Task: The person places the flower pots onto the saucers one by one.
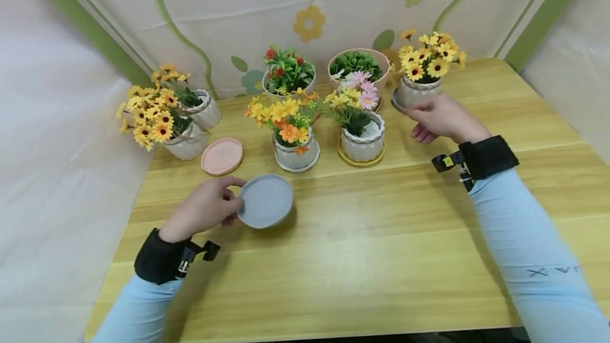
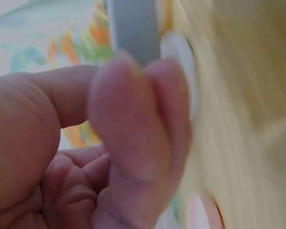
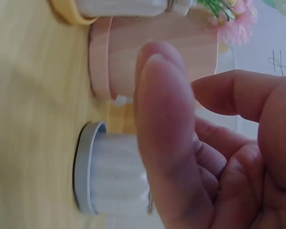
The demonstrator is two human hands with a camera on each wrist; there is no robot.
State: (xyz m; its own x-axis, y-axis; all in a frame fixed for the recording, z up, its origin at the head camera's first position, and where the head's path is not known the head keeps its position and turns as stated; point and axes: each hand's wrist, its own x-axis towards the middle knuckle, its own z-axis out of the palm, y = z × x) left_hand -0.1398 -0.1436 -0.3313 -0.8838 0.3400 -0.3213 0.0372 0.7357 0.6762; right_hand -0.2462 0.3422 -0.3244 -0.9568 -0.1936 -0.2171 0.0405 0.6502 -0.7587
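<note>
My left hand [image 1: 205,206] pinches a round blue-grey saucer [image 1: 265,201] by its left rim, thumb and fingers at the edge. The saucer is tilted above the table, its flat face toward the head camera; in the left wrist view only a grey strip of the saucer [image 2: 134,28] shows past the fingertips. On the far right, my right hand [image 1: 445,118] is beside a white pot [image 1: 414,93] of yellow daisies, which stands in a grey saucer [image 1: 396,101]. The right wrist view shows the fingers loosely bent with nothing between them, apart from the grey saucer [image 3: 85,167].
A pink saucer [image 1: 222,156] lies left of centre. Two daisy pots, one a white pot [image 1: 187,143], stand far left. Mid-table are an orange-flowered pot [image 1: 296,155] on a white saucer and a white pot [image 1: 363,144] on a yellow saucer. Behind stands a pink planter [image 1: 378,62].
</note>
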